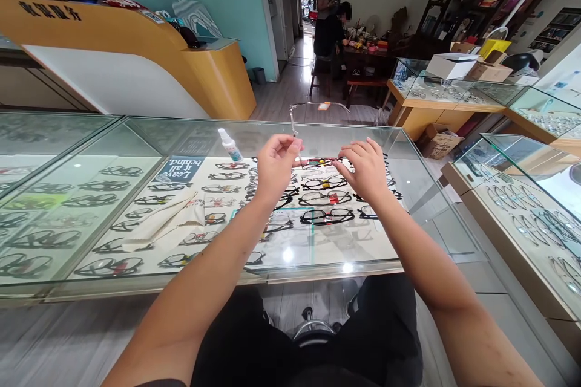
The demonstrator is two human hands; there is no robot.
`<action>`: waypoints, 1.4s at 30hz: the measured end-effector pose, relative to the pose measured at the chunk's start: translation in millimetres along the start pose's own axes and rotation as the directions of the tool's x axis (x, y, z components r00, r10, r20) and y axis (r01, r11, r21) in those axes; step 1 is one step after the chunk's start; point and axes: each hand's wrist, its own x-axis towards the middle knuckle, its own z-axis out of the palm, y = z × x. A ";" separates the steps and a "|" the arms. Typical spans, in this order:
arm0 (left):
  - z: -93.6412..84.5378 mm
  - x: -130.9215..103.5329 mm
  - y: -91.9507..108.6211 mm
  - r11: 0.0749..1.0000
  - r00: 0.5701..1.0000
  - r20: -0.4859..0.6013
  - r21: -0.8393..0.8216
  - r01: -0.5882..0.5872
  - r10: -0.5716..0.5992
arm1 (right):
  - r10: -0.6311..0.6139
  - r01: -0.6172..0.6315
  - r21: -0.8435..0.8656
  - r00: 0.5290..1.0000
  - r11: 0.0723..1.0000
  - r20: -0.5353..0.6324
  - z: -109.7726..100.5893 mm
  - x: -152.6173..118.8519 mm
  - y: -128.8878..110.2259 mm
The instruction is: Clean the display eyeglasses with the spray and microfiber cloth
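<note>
A pair of thin metal-framed eyeglasses (292,118) is held up on its side above the glass counter. My left hand (278,166) pinches its front between thumb and fingers, hiding much of the lenses. The upper temple stretches rightward and carries a small orange-and-white tag (324,106). My right hand (365,169) is at the right, thumb and index finger closed at the far end of what looks like the lower temple. That temple blends with the reddish frames behind it. Below both hands, several eyeglasses (327,216) lie in rows under the glass.
On the counter top (426,217) stand a white spray bottle (230,146) and a crumpled beige cloth (167,221) to the left. A blue printed card (181,169) lies nearby. More display cases (521,193) are at the right. Two people (327,30) are at a far table.
</note>
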 end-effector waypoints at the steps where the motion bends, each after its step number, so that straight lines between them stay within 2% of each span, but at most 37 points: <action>1: -1.1 1.3 0.0 1.000 1.000 -0.020 -0.010 -0.006 0.006 | 0.007 -0.006 -0.007 1.000 1.000 0.007 0.3 -0.1 0.0; 4: -3.7 4.5 -0.4 0.999 0.998 -0.063 -0.043 -0.028 0.025 | 0.024 -0.023 -0.016 0.999 1.000 0.029 1.1 -0.9 -0.1; 7: -4.4 5.1 -0.5 0.999 0.999 -0.043 -0.024 -0.034 0.033 | 0.021 -0.020 -0.009 0.999 1.000 0.041 -0.1 -2.1 -3.2; 11: 1.4 -3.3 1.6 0.999 0.996 0.084 0.034 -0.024 0.021 | 0.018 -0.017 0.068 1.000 0.998 -0.018 -3.8 -3.4 -18.0; 16: 12.2 -19.4 4.5 1.000 0.967 0.254 -0.019 -0.001 0.006 | -0.015 0.019 0.364 1.000 0.931 -0.014 -2.9 -5.9 -39.0; 21: 15.2 -25.9 5.5 0.985 0.933 0.350 -0.108 0.134 -0.089 | -0.021 0.050 0.466 0.998 0.883 -0.067 4.2 -10.1 -42.1; 24: 12.9 -23.0 9.9 0.992 0.916 0.396 -0.079 0.103 -0.063 | 0.010 0.039 0.509 0.996 0.860 -0.092 5.2 -11.7 -41.5; 26: 2.3 -12.2 14.6 1.000 0.937 0.348 0.013 -0.017 0.011 | 0.021 0.028 0.522 0.996 0.852 -0.089 2.5 -11.5 -41.2; 27: -7.6 -3.3 16.7 0.992 0.959 0.276 0.085 -0.098 0.071 | 0.028 0.019 0.523 0.996 0.852 -0.082 0.5 -10.9 -41.0; 29: -36.5 20.4 18.4 0.937 0.975 0.035 0.271 -0.219 0.218 | 0.052 -0.009 0.518 0.996 0.855 -0.069 -3.8 -9.5 -40.1; 30: -54.5 33.8 17.4 0.904 0.950 -0.128 0.366 -0.222 0.285 | 0.065 -0.021 0.517 0.996 0.856 -0.067 -5.8 -8.7 -39.4; 31: -73.5 47.1 14.8 0.874 0.903 -0.275 0.449 -0.185 0.331 | 0.078 -0.032 0.517 0.995 0.855 -0.068 -7.4 -8.0 -38.5; 32: -92.4 59.3 10.8 0.856 0.859 -0.385 0.506 -0.110 0.338 | 0.092 -0.041 0.519 0.993 0.854 -0.072 -8.6 -7.5 -37.6; 33: -109.8 69.7 5.4 0.847 0.836 -0.459 0.531 -0.013 0.300 | 0.101 -0.046 0.521 0.992 0.852 -0.077 -9.4 -7.0 -36.6; 34: -124.9 77.8 -1.1 0.843 0.843 -0.499 0.527 0.110 0.202 | 0.109 -0.050 0.522 0.991 0.851 -0.082 -9.9 -6.7 -35.7; 35: -137.1 83.6 -8.1 0.830 0.872 -0.488 0.506 0.234 0.052 | 0.117 -0.056 0.521 0.990 0.852 -0.084 -10.2 -6.5 -34.7; 38: -156.0 88.9 -28.8 0.796 0.894 -0.404 0.469 0.384 -0.193 | 0.143 -0.079 0.523 0.986 0.849 -0.083 -9.8 -6.3 -32.0; 40: -159.3 87.6 -39.0 0.782 0.891 -0.383 0.466 0.414 -0.243 | 0.157 -0.091 0.534 0.984 0.841 -0.080 -9.0 -6.2 -30.1; 42: -161.1 86.7 -45.3 0.773 0.888 -0.389 0.474 0.421 -0.246 | 0.168 -0.098 0.545 0.983 0.833 -0.080 -8.0 -5.9 -28.1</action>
